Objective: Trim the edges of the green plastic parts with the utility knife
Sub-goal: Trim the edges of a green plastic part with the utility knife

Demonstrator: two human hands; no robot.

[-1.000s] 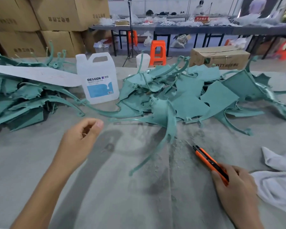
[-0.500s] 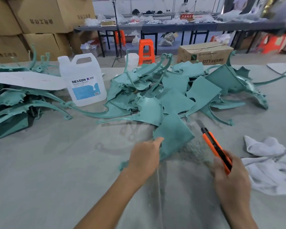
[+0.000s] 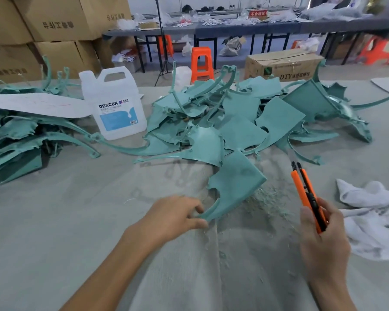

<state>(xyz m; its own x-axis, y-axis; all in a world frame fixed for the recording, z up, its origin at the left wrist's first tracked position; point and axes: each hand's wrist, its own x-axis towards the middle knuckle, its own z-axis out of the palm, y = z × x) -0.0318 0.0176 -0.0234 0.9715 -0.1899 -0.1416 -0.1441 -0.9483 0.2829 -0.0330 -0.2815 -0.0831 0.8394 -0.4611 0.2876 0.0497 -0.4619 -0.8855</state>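
Two hands at a grey table dusted with shavings.
The left hand pinches the narrow tip of a green part lying on the table. The right hand grips the utility knife, apart from it. Behind lie heaped green parts, a jug and boxes. The blade is indistinct.

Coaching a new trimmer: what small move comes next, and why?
Probably bring the utility knife to the edge of the green part: the left hand pinches its narrow tip, while the right hand holds the knife apart from it.
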